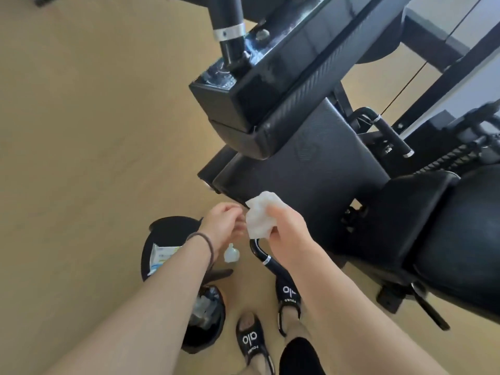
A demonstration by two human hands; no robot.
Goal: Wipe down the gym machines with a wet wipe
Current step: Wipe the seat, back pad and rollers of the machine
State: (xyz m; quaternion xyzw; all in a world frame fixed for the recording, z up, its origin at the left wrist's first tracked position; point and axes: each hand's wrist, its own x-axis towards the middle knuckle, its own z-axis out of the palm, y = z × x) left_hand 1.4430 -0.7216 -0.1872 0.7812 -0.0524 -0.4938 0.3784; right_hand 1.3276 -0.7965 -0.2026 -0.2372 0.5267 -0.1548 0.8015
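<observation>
My right hand point(281, 226) grips a crumpled wet wipe point(261, 215) near the machine's black pad point(305, 169); my left hand point(223, 220) hangs loosely curled, empty.

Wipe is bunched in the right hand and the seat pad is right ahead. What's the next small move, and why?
Probably bring the right hand forward and press the wet wipe flat onto the near edge of the black seat pad. The wipe is already bunched in that grip, just short of the pad and seemingly not touching it. The left hand sits beside the wipe, so it could spread it first.
</observation>
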